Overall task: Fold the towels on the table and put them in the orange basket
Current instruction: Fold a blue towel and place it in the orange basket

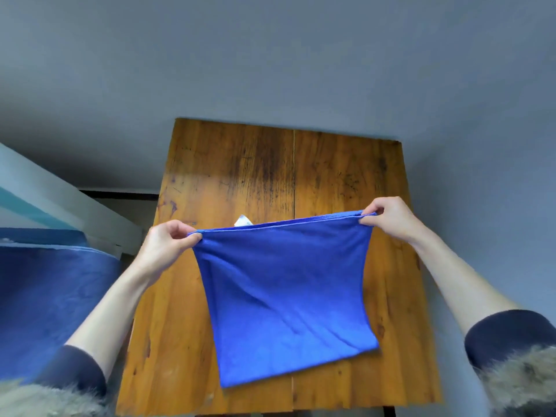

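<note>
A wooden desk [228,176] was seen from above, its top scuffed and darkly stained toward the far edge, and every other place was read against it. To its left a bed covered in dark blue fabric [45,296] was visible; no orange basket was shown anywhere. Over the middle and near part of the desk a blue towel [282,284] was held up by its far edge, that edge appearing doubled, as if one fold had been made already, while the lower edge was draped onto the wood near the front of the desk. The cloth was judged to be light, soft and limp: it sagged inward between the two held corners and lay in loose diagonal wrinkles, so no shape would be kept unless it was stretched or laid flat. It was judged unbreakable and not slippery, the nap giving a sure hold. The corners were judged the right places to be taken, since a hold anywhere else would let the layers slide apart. The left hand [164,245] was pinched on the left top corner, thumb against curled fingers, above the left side of the desk. The right hand [388,219] was likewise pinched on the right top corner, slightly farther across the desk. Behind the stretched edge a small white tag [244,220] was just visible.
</note>
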Tool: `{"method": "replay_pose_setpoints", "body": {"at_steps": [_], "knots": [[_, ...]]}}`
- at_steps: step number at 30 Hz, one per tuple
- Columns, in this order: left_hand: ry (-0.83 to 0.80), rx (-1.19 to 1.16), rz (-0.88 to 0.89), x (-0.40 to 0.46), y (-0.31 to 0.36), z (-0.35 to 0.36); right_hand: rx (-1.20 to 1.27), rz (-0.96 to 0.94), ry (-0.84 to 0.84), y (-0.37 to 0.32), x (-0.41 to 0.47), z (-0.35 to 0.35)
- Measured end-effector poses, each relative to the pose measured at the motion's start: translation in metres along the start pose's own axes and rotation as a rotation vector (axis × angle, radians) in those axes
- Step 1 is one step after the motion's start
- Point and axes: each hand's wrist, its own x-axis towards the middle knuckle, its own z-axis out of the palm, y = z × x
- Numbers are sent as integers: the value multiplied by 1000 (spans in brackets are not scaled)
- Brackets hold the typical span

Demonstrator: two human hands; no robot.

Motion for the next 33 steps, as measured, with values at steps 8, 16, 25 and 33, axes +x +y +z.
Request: {"method": "replay_pose_setpoints", "body": {"at_steps": [8, 16, 25, 33], "knots": [[35, 80, 360, -28, 102, -54, 468, -132, 131, -41, -67, -92], [126, -147, 554, -86, 183, -80, 594, -332, 273, -82, -123, -154], [143, -273, 657, -140, 213, -90, 1087, -482, 159, -93, -176, -196], [52, -307, 612, -150, 211, -94, 1043, -486, 168, -93, -193, -195]]}}
